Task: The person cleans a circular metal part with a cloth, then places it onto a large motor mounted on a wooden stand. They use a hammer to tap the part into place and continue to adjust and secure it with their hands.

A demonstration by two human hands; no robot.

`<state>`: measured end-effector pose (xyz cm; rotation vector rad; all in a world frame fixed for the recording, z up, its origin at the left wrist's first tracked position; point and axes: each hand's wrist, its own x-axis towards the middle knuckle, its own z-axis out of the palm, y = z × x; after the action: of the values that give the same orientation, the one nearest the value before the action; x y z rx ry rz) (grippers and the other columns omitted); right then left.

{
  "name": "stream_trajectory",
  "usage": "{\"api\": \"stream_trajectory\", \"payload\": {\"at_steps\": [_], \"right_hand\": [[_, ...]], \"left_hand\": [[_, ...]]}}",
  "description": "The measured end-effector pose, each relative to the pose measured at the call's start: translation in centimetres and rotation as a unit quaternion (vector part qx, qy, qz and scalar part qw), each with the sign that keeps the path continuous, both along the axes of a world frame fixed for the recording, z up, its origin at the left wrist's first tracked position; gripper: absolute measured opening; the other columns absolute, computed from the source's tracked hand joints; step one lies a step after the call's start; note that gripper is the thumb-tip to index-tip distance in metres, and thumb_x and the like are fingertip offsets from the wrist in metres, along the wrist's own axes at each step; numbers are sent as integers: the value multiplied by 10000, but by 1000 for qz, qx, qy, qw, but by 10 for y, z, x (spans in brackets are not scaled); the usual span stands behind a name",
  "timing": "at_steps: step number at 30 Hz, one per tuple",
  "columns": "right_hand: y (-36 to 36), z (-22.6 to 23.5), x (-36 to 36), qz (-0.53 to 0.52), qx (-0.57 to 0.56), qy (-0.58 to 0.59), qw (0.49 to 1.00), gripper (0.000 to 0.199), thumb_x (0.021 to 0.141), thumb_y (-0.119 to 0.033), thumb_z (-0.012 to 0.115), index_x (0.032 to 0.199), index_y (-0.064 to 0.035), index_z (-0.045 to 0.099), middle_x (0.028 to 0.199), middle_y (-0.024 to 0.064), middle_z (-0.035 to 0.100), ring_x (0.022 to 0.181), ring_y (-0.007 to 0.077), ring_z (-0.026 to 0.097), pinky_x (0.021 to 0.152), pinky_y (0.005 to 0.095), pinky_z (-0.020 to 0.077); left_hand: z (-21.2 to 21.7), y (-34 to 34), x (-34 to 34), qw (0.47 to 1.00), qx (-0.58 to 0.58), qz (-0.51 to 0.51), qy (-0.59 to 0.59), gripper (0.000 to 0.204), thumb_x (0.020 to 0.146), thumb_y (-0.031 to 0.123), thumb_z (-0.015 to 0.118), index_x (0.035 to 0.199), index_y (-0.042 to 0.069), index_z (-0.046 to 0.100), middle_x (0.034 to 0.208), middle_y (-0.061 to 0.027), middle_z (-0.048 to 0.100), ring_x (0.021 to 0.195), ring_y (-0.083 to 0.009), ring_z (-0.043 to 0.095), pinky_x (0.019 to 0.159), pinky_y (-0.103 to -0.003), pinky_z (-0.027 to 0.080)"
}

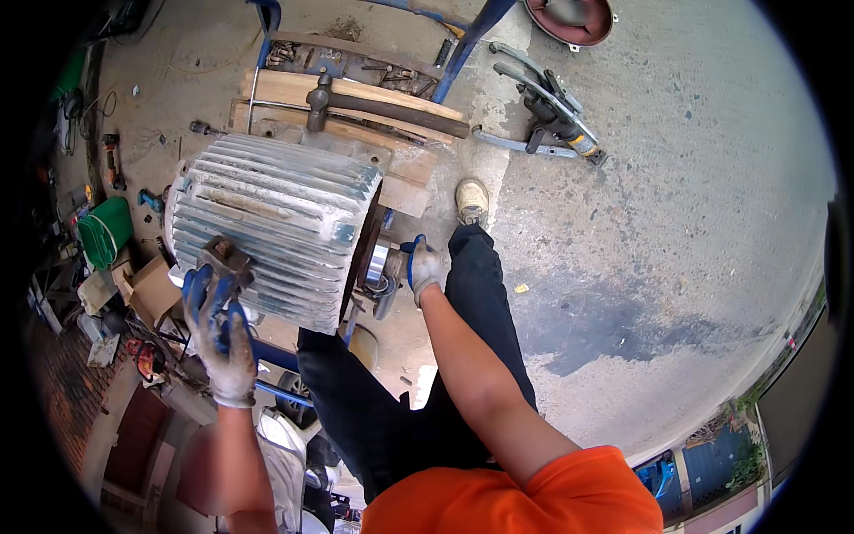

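A large finned electric motor (276, 196), grey-white with worn blue paint, lies on its side in front of me. My left hand (218, 343), in a white and blue work glove, is at the motor's near left side. Its fingers are apart, beside a dark rusty block (227, 260) on the fins; whether they touch it I cannot tell. My right hand (426, 269), gloved alike, closes round the outer end of the motor shaft (377, 262) at the right. The shaft's bright bare section shows between that hand and the dark open end of the housing.
Behind the motor, a hammer (318, 102) lies across wooden boards (374, 93) on a blue-framed stand. A steel-legged puller (556, 116) and a reddish round cover (574, 20) are on the concrete floor. Cordless tools, a green container (105, 231) and cardboard (153, 289) clutter the left.
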<state>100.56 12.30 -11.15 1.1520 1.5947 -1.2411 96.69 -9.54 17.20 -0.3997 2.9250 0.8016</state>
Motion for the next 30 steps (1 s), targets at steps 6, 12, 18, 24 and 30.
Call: {"api": "stream_trajectory", "payload": {"at_steps": [6,12,18,24,30], "right_hand": [[34,36,-17,198,65,72,975,481,910,-424,404,1111,-27,586,1010,259,622,994,390,584,865,435,446],[80,34,-52,314,-56,71,945,513,872,-448,472,1159,-30,553,1120,250,584,1061,396,551,908,408,433],[185,21,-81,409,17,19,912,534,864,-441,490,1182,-16,543,1123,252,588,1083,386,549,918,397,428],[336,40,-72,368,119,4,922,526,847,-462,492,1069,-2,621,1051,246,623,1045,359,580,890,389,442],[446,78,-19,343,148,-19,927,530,848,-456,503,1099,-2,614,1075,238,620,1057,354,577,902,373,439]], "left_hand": [[-48,85,4,996,-30,2,-85,388,855,151,578,1228,65,516,1333,-170,414,1287,-368,318,1057,-468,257],[-84,72,22,995,-37,72,-63,480,852,278,603,1270,80,474,1350,-181,376,1281,-372,310,1055,-468,257],[-102,79,22,995,-56,76,-15,589,785,369,643,1274,95,459,1339,-198,369,1266,-405,304,1022,-536,256],[-109,94,23,990,-107,87,5,661,715,351,702,1264,88,445,1349,-184,363,1275,-401,295,1030,-544,257],[-102,88,24,984,-157,81,22,667,689,305,722,1252,79,447,1327,-179,398,1260,-401,325,1029,-522,283]]}}
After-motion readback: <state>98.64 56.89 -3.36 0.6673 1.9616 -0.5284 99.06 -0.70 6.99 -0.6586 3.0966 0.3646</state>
